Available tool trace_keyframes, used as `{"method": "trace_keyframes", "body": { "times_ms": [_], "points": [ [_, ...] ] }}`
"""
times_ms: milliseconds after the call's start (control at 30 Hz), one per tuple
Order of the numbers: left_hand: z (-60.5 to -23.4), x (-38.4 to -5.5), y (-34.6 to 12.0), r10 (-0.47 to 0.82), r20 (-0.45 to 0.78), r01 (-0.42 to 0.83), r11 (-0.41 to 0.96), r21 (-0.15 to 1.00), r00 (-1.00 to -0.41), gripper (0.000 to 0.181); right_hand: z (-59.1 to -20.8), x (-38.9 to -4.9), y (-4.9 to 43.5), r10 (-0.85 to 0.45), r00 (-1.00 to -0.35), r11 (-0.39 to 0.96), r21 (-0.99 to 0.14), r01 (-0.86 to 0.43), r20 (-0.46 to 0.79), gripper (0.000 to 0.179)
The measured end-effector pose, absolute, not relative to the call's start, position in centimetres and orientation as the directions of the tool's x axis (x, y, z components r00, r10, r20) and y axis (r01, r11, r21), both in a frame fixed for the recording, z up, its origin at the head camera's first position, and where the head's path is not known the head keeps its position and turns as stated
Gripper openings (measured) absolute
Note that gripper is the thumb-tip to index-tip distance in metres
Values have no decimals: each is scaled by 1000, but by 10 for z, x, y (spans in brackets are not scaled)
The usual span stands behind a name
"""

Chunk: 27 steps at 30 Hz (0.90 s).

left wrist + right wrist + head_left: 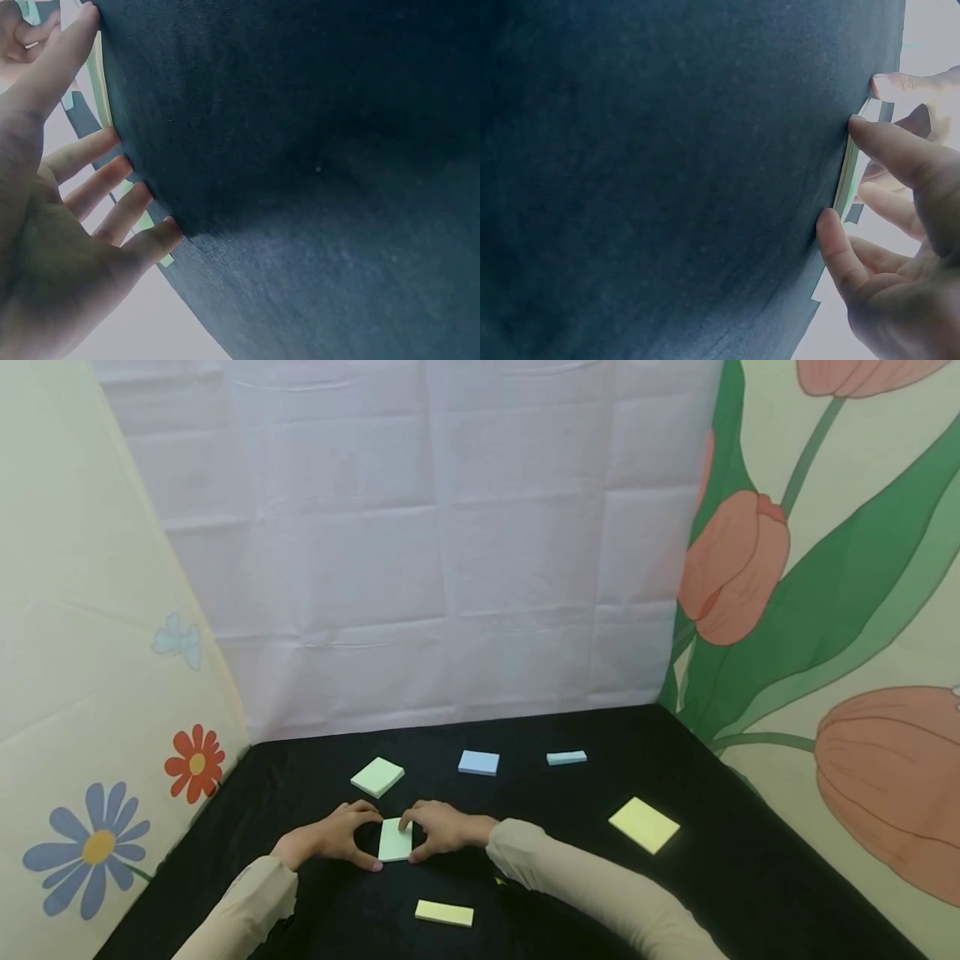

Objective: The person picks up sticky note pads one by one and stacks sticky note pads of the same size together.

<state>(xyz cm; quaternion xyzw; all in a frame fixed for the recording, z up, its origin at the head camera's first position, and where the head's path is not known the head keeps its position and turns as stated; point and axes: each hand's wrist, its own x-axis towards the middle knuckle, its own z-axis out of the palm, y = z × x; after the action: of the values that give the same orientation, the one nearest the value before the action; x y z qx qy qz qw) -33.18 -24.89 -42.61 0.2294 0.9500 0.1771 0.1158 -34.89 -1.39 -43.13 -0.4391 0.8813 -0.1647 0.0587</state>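
Observation:
A pale green sticky note pad [394, 842] lies on the black-covered table between the two hands. At its left side, my left hand [337, 835] rests its thumb and index fingertips near the corners, the fingers spread and fairly straight. From the right, my right hand [442, 827] holds the pad, with the index finger bent over its top and the thumb at its near right corner. The pad's layered edge [847, 176] shows between the right thumb and a lower finger in the right wrist view. In the left wrist view the left fingertips touch the dark cloth.
Behind the hands lie a light green pad [377, 777], a blue pad [478, 763] and a narrow light blue pad [566, 758]. A yellow pad [644, 825] is to the right, a narrow yellow pad [444, 913] in front. A white cloth [450, 543] hangs behind the table.

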Motion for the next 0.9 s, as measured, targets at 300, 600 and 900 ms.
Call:
{"method": "trace_keyframes", "body": {
  "times_ms": [300,600,900],
  "points": [
    [-427,-333,-250,479,-154,391,832,394,-864,79,-431,-349,-16,-797,-602,557,-327,-763,46,41],
    [-427,-336,-248,467,-177,374,842,389,-866,75,-430,-349,-14,-809,-586,538,-340,-771,48,40],
    [-423,-333,-244,465,-179,374,845,383,-867,74,-432,-351,-14,-803,-594,548,-334,-767,47,40]
  ]
}}
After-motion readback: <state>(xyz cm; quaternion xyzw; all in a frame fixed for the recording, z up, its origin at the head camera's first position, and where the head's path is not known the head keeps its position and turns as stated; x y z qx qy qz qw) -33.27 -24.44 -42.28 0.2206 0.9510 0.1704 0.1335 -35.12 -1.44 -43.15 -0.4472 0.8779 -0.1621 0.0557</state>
